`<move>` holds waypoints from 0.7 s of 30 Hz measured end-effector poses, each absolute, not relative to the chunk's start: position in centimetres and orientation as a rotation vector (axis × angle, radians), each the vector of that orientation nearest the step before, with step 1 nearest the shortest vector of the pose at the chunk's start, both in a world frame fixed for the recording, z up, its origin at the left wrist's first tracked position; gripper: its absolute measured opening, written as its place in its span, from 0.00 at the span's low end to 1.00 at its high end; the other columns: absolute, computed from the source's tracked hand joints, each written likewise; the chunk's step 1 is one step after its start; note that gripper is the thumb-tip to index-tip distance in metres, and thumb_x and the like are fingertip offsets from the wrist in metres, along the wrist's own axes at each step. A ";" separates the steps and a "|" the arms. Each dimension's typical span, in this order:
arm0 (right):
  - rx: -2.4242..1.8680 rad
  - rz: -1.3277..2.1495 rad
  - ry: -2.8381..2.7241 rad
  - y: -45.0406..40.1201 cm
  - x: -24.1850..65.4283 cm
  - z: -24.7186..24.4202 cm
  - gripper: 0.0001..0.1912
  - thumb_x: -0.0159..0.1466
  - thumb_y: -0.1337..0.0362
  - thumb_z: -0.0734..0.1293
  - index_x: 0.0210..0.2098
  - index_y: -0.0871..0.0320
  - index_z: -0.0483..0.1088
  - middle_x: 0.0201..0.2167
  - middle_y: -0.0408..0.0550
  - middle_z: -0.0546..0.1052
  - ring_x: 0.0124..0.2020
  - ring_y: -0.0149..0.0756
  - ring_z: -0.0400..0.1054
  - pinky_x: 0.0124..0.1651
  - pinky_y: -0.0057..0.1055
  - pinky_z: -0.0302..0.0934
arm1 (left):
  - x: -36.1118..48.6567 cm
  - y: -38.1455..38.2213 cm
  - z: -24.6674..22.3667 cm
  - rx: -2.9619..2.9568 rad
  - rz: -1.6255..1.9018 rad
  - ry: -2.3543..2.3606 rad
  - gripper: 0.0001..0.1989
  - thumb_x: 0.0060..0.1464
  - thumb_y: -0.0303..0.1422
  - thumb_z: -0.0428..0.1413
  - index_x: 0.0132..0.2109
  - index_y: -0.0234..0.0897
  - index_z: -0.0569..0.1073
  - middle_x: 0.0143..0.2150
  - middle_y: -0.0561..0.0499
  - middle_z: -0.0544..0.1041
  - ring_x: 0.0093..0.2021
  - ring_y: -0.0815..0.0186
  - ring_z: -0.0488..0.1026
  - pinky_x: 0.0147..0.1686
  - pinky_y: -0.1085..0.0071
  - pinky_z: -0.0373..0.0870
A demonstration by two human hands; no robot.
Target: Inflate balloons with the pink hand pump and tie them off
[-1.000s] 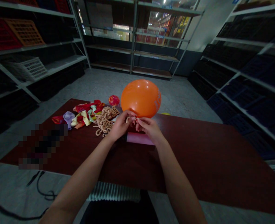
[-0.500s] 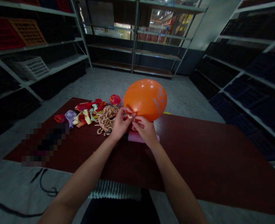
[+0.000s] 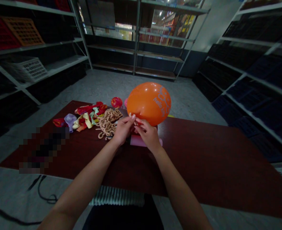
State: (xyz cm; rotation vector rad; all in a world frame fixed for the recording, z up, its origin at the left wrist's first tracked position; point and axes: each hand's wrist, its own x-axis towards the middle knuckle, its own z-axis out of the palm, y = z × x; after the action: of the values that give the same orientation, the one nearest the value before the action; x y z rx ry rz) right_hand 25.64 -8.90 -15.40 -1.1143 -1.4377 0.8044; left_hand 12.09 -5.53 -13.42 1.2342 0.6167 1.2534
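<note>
An inflated orange balloon [image 3: 148, 101] with pale printed lettering floats just beyond my fingers, above the table. My left hand [image 3: 124, 127] is closed in a pinch at the balloon's neck, and a small pale tip, maybe of cord, pokes up by its fingers. Thumb and fingers of my right hand [image 3: 147, 131] pinch at the same spot; the neck itself is mostly hidden. Left of my hands lies a tangled heap of tan cord [image 3: 108, 123]. Under my right hand rests a purple cylinder [image 3: 138, 141].
Several limp balloons [image 3: 85, 119] in red, yellow, green and lilac lie on the dark red table [image 3: 203, 166]. A small red patterned balloon [image 3: 116, 102] sits at the far edge. Crate-laden shelves [image 3: 23, 48] stand left and right. Black cable [image 3: 45, 195] runs across the floor.
The orange balloon has turned slightly, so more of its lettering faces me. My fingers have shifted at its neck, with the fingertips a little further apart.
</note>
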 end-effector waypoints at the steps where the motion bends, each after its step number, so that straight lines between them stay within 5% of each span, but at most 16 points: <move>1: -1.118 0.776 -1.442 -9.0 25.5 -15.6 0.14 0.62 0.55 0.72 0.47 0.49 0.77 0.42 0.46 0.83 0.38 0.38 0.79 0.45 0.38 0.74 | 12.1 -5.6 -13.3 1.218 1.233 0.628 0.28 0.54 0.58 0.64 0.28 0.34 0.78 0.22 0.51 0.72 0.19 0.69 0.67 0.19 0.73 0.67; 10: -1.129 0.703 -1.321 -10.0 23.6 -15.5 0.06 0.63 0.55 0.71 0.36 0.49 0.76 0.30 0.43 0.81 0.29 0.36 0.75 0.37 0.35 0.71 | 11.8 -5.6 -13.8 1.298 1.265 0.711 0.23 0.54 0.53 0.66 0.34 0.34 0.83 0.23 0.50 0.74 0.22 0.68 0.67 0.21 0.74 0.65; 16: -0.953 1.042 -1.027 -9.1 24.5 -14.7 0.12 0.59 0.51 0.73 0.37 0.51 0.75 0.20 0.38 0.73 0.20 0.31 0.66 0.27 0.32 0.65 | 11.3 -5.5 -13.3 1.442 1.202 0.495 0.20 0.59 0.41 0.66 0.56 0.39 0.79 0.36 0.50 0.78 0.28 0.68 0.72 0.32 0.71 0.74; 21: -0.875 1.121 -0.932 -8.8 25.0 -14.6 0.14 0.56 0.51 0.75 0.37 0.51 0.75 0.21 0.37 0.73 0.22 0.29 0.65 0.29 0.32 0.64 | 11.4 -5.5 -13.0 1.426 1.221 0.513 0.13 0.60 0.37 0.65 0.50 0.38 0.80 0.40 0.48 0.79 0.33 0.66 0.75 0.36 0.70 0.76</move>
State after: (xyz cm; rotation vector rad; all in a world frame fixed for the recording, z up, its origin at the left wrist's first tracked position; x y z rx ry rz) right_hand 25.02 -8.77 -14.60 -0.8745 -0.9319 1.1206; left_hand 11.41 -5.47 -13.05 1.4265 0.5127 1.2207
